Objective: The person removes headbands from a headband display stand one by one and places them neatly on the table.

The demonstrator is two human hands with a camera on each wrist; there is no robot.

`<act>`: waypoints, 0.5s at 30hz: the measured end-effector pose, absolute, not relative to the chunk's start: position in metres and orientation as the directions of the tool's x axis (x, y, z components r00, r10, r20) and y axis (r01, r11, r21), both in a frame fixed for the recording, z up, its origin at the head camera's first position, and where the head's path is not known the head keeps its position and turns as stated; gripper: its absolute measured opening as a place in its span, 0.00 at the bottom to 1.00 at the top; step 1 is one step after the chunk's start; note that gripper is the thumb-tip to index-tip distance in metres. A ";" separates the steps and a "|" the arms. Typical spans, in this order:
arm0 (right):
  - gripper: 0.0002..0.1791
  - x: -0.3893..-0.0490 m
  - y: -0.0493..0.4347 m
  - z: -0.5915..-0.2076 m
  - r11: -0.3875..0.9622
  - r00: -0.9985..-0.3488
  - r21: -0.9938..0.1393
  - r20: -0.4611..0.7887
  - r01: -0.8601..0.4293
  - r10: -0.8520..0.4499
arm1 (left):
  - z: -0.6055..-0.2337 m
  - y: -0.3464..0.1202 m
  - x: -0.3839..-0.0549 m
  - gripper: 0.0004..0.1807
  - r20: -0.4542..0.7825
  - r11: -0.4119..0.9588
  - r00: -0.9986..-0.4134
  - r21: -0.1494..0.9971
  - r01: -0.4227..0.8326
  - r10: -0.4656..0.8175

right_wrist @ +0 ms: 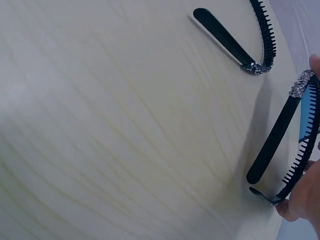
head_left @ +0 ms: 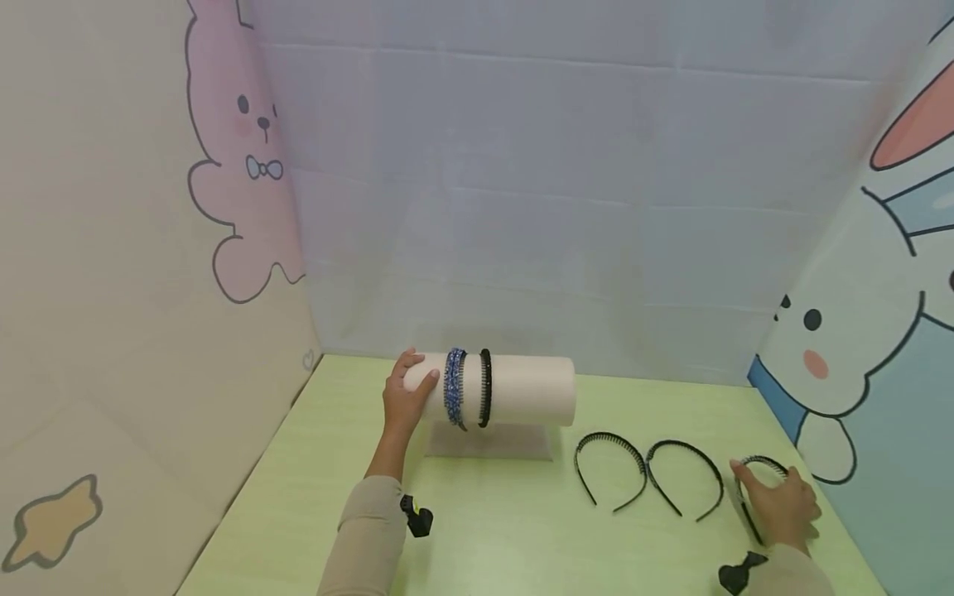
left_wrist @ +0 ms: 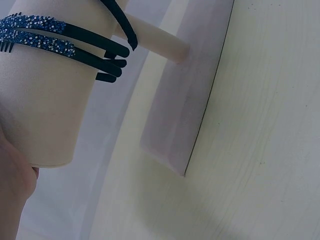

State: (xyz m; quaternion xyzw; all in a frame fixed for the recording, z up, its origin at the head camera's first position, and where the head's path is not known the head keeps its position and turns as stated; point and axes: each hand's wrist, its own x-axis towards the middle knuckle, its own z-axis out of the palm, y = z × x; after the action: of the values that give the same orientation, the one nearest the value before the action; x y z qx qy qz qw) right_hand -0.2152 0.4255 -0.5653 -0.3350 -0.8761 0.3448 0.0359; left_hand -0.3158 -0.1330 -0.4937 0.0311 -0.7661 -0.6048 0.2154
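Observation:
My left hand [head_left: 403, 401] grips the left end of a pale, padded cylinder [head_left: 532, 391] on a display stand. Blue glittery headbands [head_left: 454, 386] with dark ends sit around the cylinder close to that hand, and a black headband [head_left: 486, 389] is to their right. In the left wrist view, two blue glitter strips [left_wrist: 37, 42] show side by side. At the table's right side, my right hand [head_left: 786, 503] holds a black toothed headband [right_wrist: 274, 140] with silvery glitter. The right wrist view shows it tilted, fingers at the frame's edge, its ends close to the tabletop.
Two more black headbands, one [head_left: 607, 435] beside another [head_left: 689, 447], lie on the light green table [head_left: 522, 530] between stand and right hand. The stand's flat base [head_left: 488, 443] rests near the back. Cartoon-printed side walls and a pale back sheet [head_left: 522, 207] enclose the table.

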 end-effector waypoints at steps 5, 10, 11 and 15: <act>0.65 -0.217 0.425 -0.573 0.568 -0.770 -0.569 -0.198 0.595 0.607 | -0.494 -0.133 -0.314 0.20 0.286 0.265 -0.906 0.942 0.207 -0.312; 0.64 -0.221 0.424 -0.579 0.587 -0.755 -0.509 -0.221 0.629 0.617 | -0.493 -0.132 -0.315 0.19 0.298 0.251 -0.904 0.941 0.225 -0.307; 0.64 -0.222 0.425 -0.579 0.597 -0.757 -0.496 -0.224 0.631 0.614 | -0.492 -0.131 -0.315 0.19 0.299 0.249 -0.904 0.942 0.227 -0.307; 0.65 -0.227 0.429 -0.581 0.643 -0.777 -0.451 -0.231 0.619 0.586 | -0.492 -0.132 -0.314 0.19 0.302 0.255 -0.900 0.940 0.227 -0.313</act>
State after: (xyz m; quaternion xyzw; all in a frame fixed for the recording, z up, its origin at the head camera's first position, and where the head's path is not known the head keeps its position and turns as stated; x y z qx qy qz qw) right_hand -0.2273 0.4285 -0.5811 -0.3326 -0.9057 0.2608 -0.0317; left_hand -0.3142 -0.1317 -0.4918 0.0284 -0.7607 -0.6095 0.2214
